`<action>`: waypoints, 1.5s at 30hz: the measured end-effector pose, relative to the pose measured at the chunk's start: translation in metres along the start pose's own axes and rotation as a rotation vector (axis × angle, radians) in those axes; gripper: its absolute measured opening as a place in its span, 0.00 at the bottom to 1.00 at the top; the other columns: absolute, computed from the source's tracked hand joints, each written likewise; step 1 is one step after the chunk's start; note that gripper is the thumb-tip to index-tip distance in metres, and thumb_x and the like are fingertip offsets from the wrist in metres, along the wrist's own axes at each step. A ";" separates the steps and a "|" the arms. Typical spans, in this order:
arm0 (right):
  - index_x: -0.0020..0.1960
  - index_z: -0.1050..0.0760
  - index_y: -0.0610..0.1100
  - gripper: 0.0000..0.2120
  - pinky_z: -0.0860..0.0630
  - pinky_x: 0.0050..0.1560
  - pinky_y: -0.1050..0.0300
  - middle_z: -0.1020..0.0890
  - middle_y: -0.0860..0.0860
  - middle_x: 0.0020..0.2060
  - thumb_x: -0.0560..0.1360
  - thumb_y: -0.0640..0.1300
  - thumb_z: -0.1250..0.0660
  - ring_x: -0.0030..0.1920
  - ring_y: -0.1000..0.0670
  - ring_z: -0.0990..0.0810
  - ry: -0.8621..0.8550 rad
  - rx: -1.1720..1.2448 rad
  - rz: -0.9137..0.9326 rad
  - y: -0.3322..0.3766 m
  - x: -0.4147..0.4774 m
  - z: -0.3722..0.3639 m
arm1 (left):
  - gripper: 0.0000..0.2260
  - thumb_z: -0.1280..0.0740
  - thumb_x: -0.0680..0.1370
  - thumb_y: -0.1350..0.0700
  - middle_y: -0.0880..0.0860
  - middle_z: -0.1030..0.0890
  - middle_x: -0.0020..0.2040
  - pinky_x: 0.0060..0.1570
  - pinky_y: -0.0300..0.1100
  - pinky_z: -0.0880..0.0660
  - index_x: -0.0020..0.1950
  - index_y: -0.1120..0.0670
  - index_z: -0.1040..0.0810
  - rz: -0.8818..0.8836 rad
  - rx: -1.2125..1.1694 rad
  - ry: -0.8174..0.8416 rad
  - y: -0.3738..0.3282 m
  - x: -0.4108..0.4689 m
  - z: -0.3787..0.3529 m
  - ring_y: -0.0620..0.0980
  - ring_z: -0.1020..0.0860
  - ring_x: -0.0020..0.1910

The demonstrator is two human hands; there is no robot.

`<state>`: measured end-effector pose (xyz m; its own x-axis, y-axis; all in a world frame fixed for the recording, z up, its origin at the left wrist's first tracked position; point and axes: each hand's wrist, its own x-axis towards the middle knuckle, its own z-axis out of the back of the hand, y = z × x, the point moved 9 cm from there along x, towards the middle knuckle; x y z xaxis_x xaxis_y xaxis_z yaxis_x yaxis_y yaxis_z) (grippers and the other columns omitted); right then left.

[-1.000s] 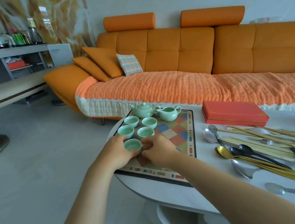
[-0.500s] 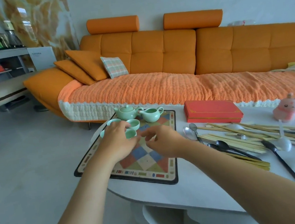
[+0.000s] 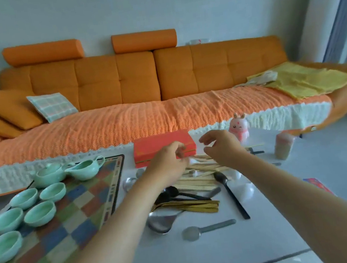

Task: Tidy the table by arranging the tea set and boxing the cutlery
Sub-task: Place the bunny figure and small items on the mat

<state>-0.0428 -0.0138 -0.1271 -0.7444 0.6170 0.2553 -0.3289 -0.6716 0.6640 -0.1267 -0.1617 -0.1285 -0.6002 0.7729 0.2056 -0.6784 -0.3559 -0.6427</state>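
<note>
A pale green teapot (image 3: pixel 47 174) and pitcher (image 3: pixel 86 168) stand at the far end of a checkered mat (image 3: pixel 73 211), with several green cups (image 3: pixel 39 213) grouped in front of them. Right of the mat lies a heap of cutlery: wooden chopsticks (image 3: pixel 198 177), gold pieces (image 3: pixel 190 206), black spoons (image 3: pixel 224 183) and silver spoons (image 3: pixel 164 221). A closed red box (image 3: pixel 154 146) sits behind the heap. My left hand (image 3: pixel 168 164) and right hand (image 3: pixel 222 147) hover over the chopsticks just in front of the box, fingers loosely curled, holding nothing.
A pink rabbit figure (image 3: pixel 238 127) and a small jar (image 3: pixel 283 145) stand on the white table (image 3: pixel 226 251) to the right of the box. An orange sofa (image 3: pixel 143 104) runs behind the table. A red-blue item (image 3: pixel 315 185) lies at the right edge.
Both hands left the cups on the mat and moved right, over the cutlery heap near the red box. The view swung right with them.
</note>
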 end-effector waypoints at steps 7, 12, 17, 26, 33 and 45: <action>0.66 0.31 0.49 0.20 0.24 0.56 0.47 0.30 0.47 0.61 0.75 0.40 0.35 0.56 0.44 0.26 -0.277 0.102 -0.250 -0.107 0.036 0.062 | 0.19 0.36 0.80 0.53 0.49 0.27 0.61 0.46 0.43 0.28 0.71 0.50 0.32 -0.012 -0.020 0.084 -0.052 0.097 -0.083 0.50 0.25 0.53; 0.75 0.42 0.47 0.34 0.30 0.65 0.46 0.38 0.44 0.70 0.73 0.41 0.31 0.67 0.41 0.33 -0.287 0.258 -0.329 -0.143 0.062 0.057 | 0.25 0.36 0.80 0.52 0.53 0.31 0.70 0.56 0.45 0.27 0.75 0.51 0.38 0.073 -0.042 0.154 -0.053 0.151 -0.131 0.54 0.26 0.62; 0.78 0.49 0.51 0.39 0.22 0.54 0.42 0.33 0.44 0.69 0.72 0.43 0.33 0.59 0.41 0.25 -0.188 0.379 -0.416 -0.174 0.083 0.034 | 0.33 0.36 0.80 0.47 0.53 0.40 0.78 0.60 0.44 0.35 0.80 0.50 0.48 0.145 -0.121 0.175 -0.053 0.193 -0.159 0.55 0.35 0.73; 0.75 0.42 0.55 0.30 0.22 0.49 0.47 0.28 0.46 0.65 0.75 0.42 0.37 0.55 0.41 0.23 -0.190 0.306 -0.362 -0.174 0.088 0.028 | 0.19 0.32 0.79 0.58 0.54 0.21 0.56 0.43 0.43 0.21 0.69 0.53 0.31 0.194 -0.420 0.227 -0.054 0.203 -0.183 0.52 0.21 0.49; 0.74 0.38 0.56 0.40 0.22 0.57 0.43 0.28 0.48 0.63 0.64 0.45 0.31 0.59 0.44 0.24 -0.164 0.403 -0.196 -0.122 0.085 0.032 | 0.24 0.27 0.73 0.43 0.49 0.20 0.54 0.40 0.40 0.30 0.65 0.51 0.26 0.117 -0.383 0.005 -0.047 0.175 -0.125 0.44 0.22 0.47; 0.64 0.28 0.52 0.28 0.22 0.42 0.60 0.23 0.53 0.55 0.65 0.50 0.24 0.49 0.55 0.21 0.088 0.398 0.084 0.019 0.030 -0.022 | 0.20 0.25 0.70 0.40 0.40 0.21 0.50 0.39 0.29 0.29 0.57 0.45 0.24 0.115 -0.425 -0.179 0.013 0.054 0.008 0.36 0.23 0.48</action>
<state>-0.0843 -0.0169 -0.1227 -0.8115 0.5177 0.2711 -0.0272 -0.4969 0.8674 -0.1714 -0.1290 -0.1197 -0.7502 0.6251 0.2153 -0.3923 -0.1588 -0.9060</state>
